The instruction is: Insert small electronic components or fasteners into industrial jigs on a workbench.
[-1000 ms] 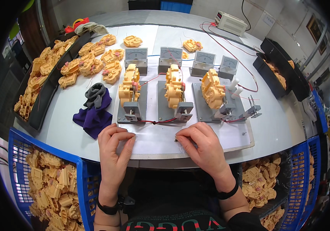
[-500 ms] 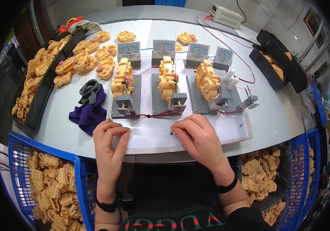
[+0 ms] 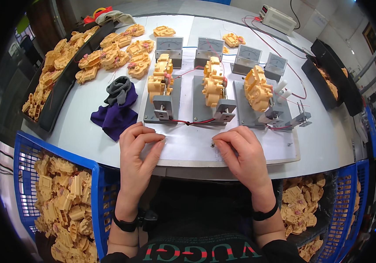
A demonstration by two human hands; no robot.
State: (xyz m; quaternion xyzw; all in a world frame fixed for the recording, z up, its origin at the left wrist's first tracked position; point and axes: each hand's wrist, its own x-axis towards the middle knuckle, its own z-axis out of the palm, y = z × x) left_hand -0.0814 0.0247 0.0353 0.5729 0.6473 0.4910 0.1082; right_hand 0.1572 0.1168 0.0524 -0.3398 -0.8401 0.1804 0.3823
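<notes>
My left hand (image 3: 139,151) rests at the front of the white board (image 3: 183,151), thumb and forefinger tips pinched together. Anything between them is too small to make out. Similarly pinched, my right hand (image 3: 244,152) has a tiny dark piece (image 3: 212,145) by its fingertips; whether it is held or lies on the board I cannot tell. Beyond the hands stand three grey test fixtures, each carrying a yellow plastic gear housing: the left housing (image 3: 159,83), the middle housing (image 3: 213,85) and the right housing (image 3: 258,90). Red and black wires (image 3: 189,123) link the left and middle fixtures.
Several needle meters, such as the left meter (image 3: 169,46), stand behind the fixtures. A purple and grey cloth (image 3: 115,109) lies left. Loose yellow housings (image 3: 111,55) and a black bin (image 3: 58,98) lie farther left. Blue crates (image 3: 95,193) flank me. A power supply (image 3: 278,19) sits far right.
The whole scene has shifted right and slightly up in the picture, as the head view moved. Both hands keep nearly the same pose and place on the board.
</notes>
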